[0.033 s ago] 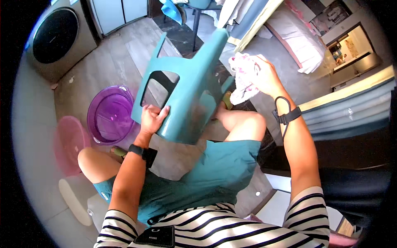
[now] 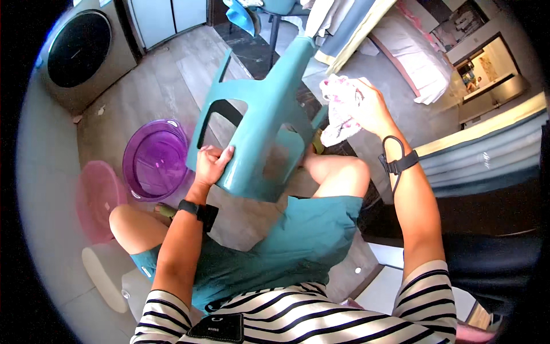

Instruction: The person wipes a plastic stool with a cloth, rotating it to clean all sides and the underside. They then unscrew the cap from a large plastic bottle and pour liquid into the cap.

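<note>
A teal plastic stool (image 2: 258, 120) is tipped over in front of me, its legs pointing away and upward. My left hand (image 2: 213, 164) is closed on the stool near its seat end, thumb on the outer face and fingers by the side opening. Out to the right of the stool, my right hand (image 2: 372, 106) grips a crumpled white and pink cloth (image 2: 341, 109). The cloth hangs beside the stool's legs, and a narrow gap seems to lie between them. Part of the stool's far side is hidden.
On the floor to the left are a purple basin (image 2: 154, 163) and a pink basin (image 2: 100, 200). A washing machine (image 2: 80, 54) stands at the far left. Farther off are a blue chair (image 2: 275, 8), hanging curtains (image 2: 344, 28) and a bed (image 2: 421, 69). My bent knees flank the stool.
The stool has turned slightly in my left hand, so more of its right-side opening shows. My right hand and the cloth have barely shifted.
</note>
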`<act>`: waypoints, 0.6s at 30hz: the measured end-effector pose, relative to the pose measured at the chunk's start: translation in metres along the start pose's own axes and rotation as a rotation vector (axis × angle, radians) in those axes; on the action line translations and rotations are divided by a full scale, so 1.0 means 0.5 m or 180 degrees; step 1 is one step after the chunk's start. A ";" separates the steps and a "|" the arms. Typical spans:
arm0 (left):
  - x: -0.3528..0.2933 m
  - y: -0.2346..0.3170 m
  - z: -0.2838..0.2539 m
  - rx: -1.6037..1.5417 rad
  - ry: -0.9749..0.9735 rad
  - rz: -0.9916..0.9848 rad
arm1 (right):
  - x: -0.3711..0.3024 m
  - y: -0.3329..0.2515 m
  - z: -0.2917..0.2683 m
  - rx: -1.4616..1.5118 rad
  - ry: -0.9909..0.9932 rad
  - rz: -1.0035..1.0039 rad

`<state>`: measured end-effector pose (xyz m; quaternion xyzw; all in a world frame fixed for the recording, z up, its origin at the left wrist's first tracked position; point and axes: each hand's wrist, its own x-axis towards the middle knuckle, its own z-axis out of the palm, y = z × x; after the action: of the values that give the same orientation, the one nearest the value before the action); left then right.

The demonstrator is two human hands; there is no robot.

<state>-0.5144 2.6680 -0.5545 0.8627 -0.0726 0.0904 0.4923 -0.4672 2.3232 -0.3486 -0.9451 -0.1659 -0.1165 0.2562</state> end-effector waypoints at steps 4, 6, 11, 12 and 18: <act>-0.003 -0.048 0.006 -0.1262 0.0002 -0.0985 | 0.004 -0.002 0.003 -0.0134 -0.0022 -0.0065; -0.005 -0.027 0.001 -0.1270 -0.0227 -0.1294 | 0.005 -0.005 0.000 -0.0177 -0.0059 -0.0112; -0.016 -0.064 0.015 -0.1464 -0.0395 -0.1645 | 0.025 -0.031 0.018 -0.0176 -0.0245 -0.0294; -0.018 -0.063 0.017 -0.1496 -0.0318 -0.1654 | 0.029 -0.036 0.023 -0.0199 -0.0289 -0.0334; -0.016 -0.112 0.005 -0.1266 -0.0384 -0.1941 | 0.080 -0.081 0.071 -0.0498 -0.0892 -0.0563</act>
<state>-0.5101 2.6943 -0.6046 0.7359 0.1428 -0.1273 0.6495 -0.4408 2.3849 -0.3482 -0.9509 -0.2729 -0.0183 0.1450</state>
